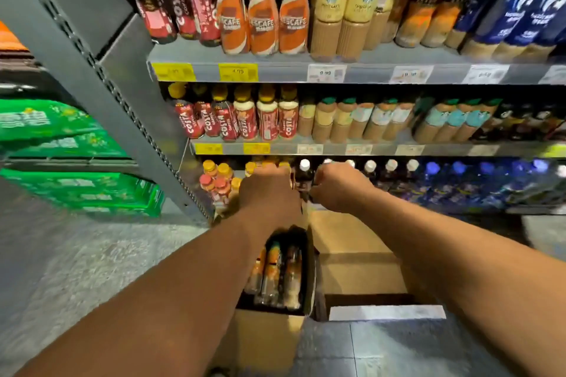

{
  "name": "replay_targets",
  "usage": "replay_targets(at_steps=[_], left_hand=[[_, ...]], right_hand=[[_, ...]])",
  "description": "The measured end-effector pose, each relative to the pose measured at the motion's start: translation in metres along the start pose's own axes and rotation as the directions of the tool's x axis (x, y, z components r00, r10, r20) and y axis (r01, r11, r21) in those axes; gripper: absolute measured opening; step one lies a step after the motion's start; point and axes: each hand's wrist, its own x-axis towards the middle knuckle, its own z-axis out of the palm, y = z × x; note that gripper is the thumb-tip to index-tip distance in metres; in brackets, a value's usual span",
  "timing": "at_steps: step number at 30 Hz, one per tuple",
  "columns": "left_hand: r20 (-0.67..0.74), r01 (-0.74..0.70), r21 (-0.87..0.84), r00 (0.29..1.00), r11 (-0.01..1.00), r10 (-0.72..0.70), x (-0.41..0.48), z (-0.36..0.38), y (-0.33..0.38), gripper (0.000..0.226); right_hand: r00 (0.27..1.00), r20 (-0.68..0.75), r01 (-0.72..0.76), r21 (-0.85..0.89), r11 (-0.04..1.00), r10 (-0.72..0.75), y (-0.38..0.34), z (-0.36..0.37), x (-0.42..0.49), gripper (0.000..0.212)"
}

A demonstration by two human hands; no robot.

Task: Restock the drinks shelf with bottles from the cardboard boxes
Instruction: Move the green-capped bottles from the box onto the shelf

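Both my hands reach into the lowest drinks shelf point(520, 209). My left hand point(269, 189) is among the yellow-capped bottles point(223, 169). Its back faces me and hides its fingers and anything they hold. Just to its right, my right hand point(340, 188) curls its fingers around a dark bottle with a white cap point(304, 176). Below my arms on the floor stands an open cardboard box point(266, 336) with several orange-labelled bottles point(272, 272) upright inside.
A second cardboard box point(358, 257) lies to the right of the open one, against the shelf base. Upper shelves point(367, 59) are packed with coffee bottles. Green drink packs point(76, 189) are stacked at the left beyond a grey upright point(101, 79). Blue bottles point(477, 183) fill the lowest shelf's right side.
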Motion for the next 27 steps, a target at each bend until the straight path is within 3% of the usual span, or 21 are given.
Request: replay_targets(at_steps=[8, 16, 22, 27], left_hand=[[0.131, 0.052, -0.036, 0.990, 0.998, -0.047, -0.005, 0.084, -0.069, 0.032], [0.265, 0.033, 0.007, 0.964, 0.999, -0.034, 0.014, 0.159, -0.135, 0.023], [0.365, 0.142, -0.077, 0.925, 0.987, -0.104, 0.012, 0.243, -0.168, 0.021], [0.409, 0.300, -0.126, 0.884, 0.946, -0.226, 0.020, 0.298, -0.186, 0.036]], right_hand=[[0.992, 0.121, -0.054, 0.056, 0.997, 0.047, -0.002, 0.114, 0.015, 0.031], [0.936, 0.271, -0.275, 0.167, 0.947, 0.224, -0.016, 0.201, 0.036, 0.023], [0.899, 0.324, -0.372, 0.205, 0.905, 0.296, -0.005, 0.279, 0.047, 0.031], [0.883, 0.353, -0.402, 0.224, 0.888, 0.310, 0.012, 0.342, 0.051, 0.030]])
